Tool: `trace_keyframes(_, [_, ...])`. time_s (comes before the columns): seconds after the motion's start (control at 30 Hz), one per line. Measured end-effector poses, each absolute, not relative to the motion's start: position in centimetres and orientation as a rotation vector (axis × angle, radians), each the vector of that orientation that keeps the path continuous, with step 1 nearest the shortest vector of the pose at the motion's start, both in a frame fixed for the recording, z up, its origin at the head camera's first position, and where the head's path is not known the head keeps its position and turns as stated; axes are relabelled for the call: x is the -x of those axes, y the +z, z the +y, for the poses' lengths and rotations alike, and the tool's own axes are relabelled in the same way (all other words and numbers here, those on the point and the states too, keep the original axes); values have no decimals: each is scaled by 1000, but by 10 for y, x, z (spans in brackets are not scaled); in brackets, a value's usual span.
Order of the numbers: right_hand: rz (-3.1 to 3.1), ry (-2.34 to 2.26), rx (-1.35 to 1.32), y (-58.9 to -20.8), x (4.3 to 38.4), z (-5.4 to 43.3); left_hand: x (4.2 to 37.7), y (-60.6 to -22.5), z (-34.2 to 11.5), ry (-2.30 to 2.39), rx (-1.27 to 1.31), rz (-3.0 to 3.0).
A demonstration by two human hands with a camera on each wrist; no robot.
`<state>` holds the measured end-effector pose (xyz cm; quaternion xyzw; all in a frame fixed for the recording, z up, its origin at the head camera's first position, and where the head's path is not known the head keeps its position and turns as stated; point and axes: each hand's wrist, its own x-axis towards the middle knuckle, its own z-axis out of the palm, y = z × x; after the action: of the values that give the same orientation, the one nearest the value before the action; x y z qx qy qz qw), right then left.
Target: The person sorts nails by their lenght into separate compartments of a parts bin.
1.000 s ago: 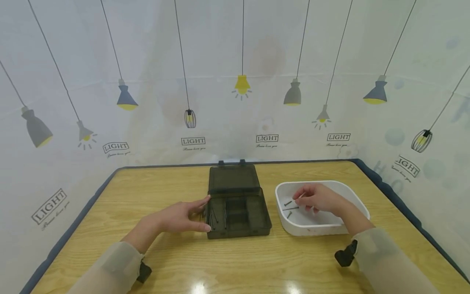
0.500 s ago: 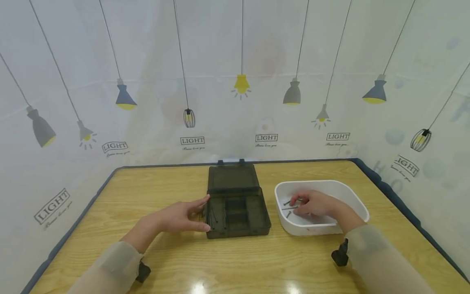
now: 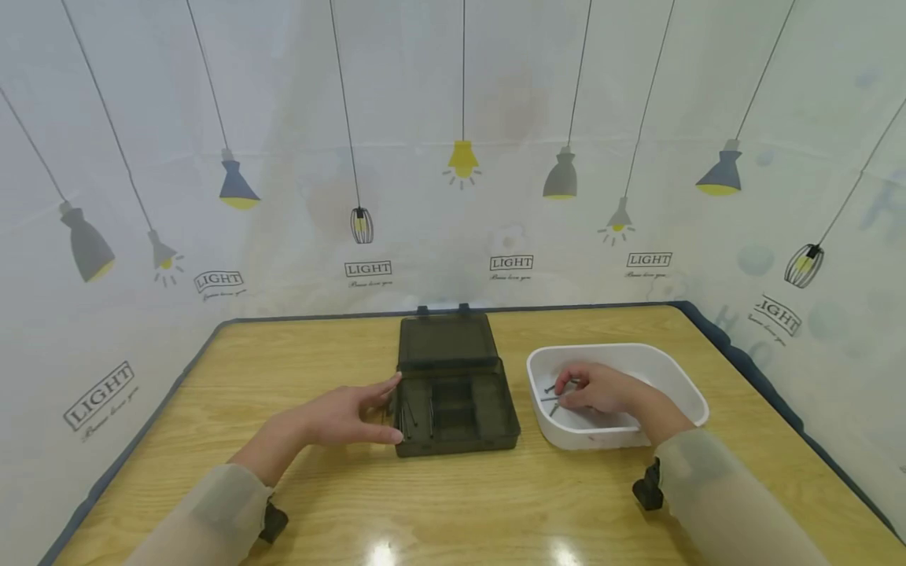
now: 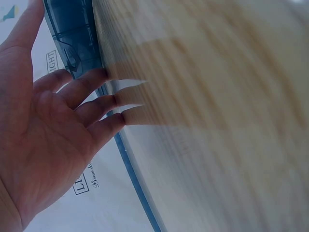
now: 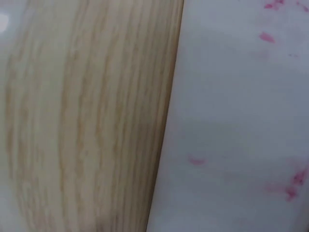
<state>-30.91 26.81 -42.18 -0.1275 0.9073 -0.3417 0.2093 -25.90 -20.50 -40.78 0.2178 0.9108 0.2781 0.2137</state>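
A dark translucent compartment box lies on the table with its lid swung back. Several long thin screws rest in its left part. My left hand touches the box's left side, thumb near the front corner; in the left wrist view the fingers of that hand extend straight toward the box's edge. My right hand reaches down into a white tray, fingertips bent beside several screws. Whether it pinches one is hidden by the fingers. The right wrist view shows no hand.
Both things stand on a wood-grain table. A pale curtain printed with lamps hangs behind the table and along its sides. Pink marks show on the tray's outer wall in the right wrist view.
My right hand has moved slightly left and lower into the white tray, its thumb and fingers drawing nearer the screws. The left hand has stayed at the box.
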Motion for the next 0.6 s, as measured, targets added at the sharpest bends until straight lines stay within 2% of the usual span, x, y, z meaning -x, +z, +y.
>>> trace_keyframes(0.6, [2604,-826,382,-416,309,261,260,-410,-207,779,-587,2534])
